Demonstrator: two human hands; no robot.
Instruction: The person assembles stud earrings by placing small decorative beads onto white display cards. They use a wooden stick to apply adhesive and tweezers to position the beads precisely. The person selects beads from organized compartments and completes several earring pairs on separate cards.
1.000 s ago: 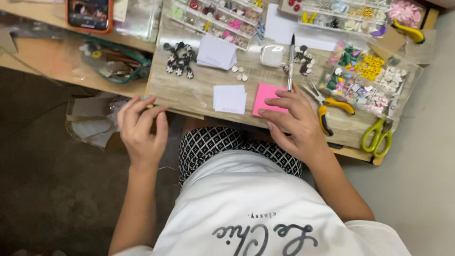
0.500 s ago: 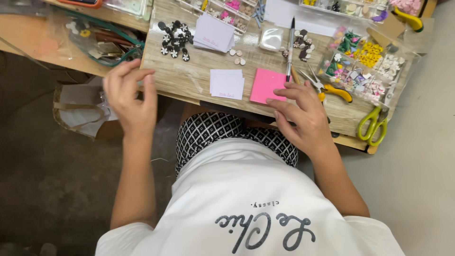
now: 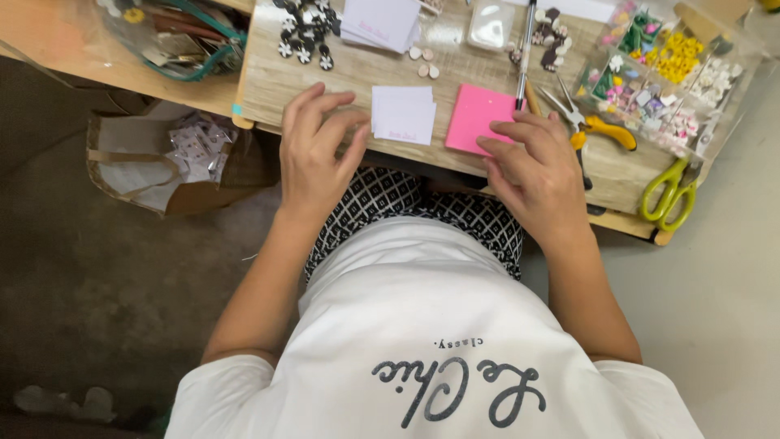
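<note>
My left hand hovers over the near edge of the wooden board, fingers spread and curled, just left of a small stack of white cards. It holds nothing. My right hand rests at the board's near edge with its fingertips on the lower right corner of a pink note pad. A black pen lies just beyond that hand. Yellow-handled pliers lie to its right.
Black and white flower pieces, another stack of white cards, a clear box of coloured beads and green scissors sit on the board. A clear pouch lies at left. A brown paper bag stands on the floor.
My left hand has moved right from beside the desk edge to over the board near the white cards. My right hand stays by the pink pad. The view has tilted downward.
</note>
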